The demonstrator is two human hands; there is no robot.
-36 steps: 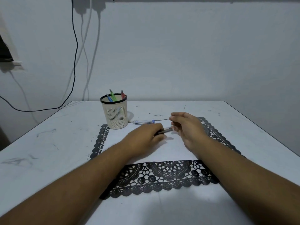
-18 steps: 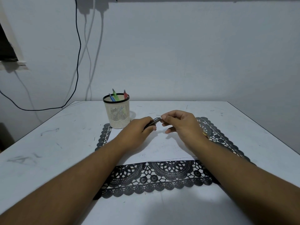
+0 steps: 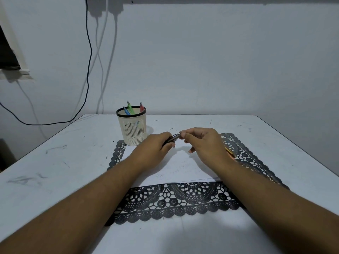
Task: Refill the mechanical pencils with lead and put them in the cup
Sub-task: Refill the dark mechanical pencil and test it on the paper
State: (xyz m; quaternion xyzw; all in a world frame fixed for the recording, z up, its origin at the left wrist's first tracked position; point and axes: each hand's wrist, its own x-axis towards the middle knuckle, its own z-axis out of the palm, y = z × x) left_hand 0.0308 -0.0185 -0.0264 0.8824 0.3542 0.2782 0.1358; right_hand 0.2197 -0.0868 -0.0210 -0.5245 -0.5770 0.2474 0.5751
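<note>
My left hand (image 3: 157, 146) grips a dark mechanical pencil (image 3: 173, 137), its end pointing up and to the right. My right hand (image 3: 203, 143) pinches that end of the pencil with thumb and forefinger. Both hands hover over a white sheet of paper (image 3: 176, 167) on a black lace mat (image 3: 179, 200). A cream mesh cup (image 3: 133, 128) with a black rim stands at the mat's far left corner and holds a blue, a green and a red pencil (image 3: 130, 109). An orange-yellow pencil (image 3: 231, 154) lies on the mat, partly hidden behind my right wrist.
The white table (image 3: 55, 162) carries pencil smudges and a few thin lead bits near its far side. A black cable (image 3: 88, 70) and pale cables hang down the wall behind the cup. The table's right edge runs close to the mat.
Both hands lifted the dark pencil off the paper and drew together; my right hand now pinches its end. The blue-tipped item behind the hands is hidden now.
</note>
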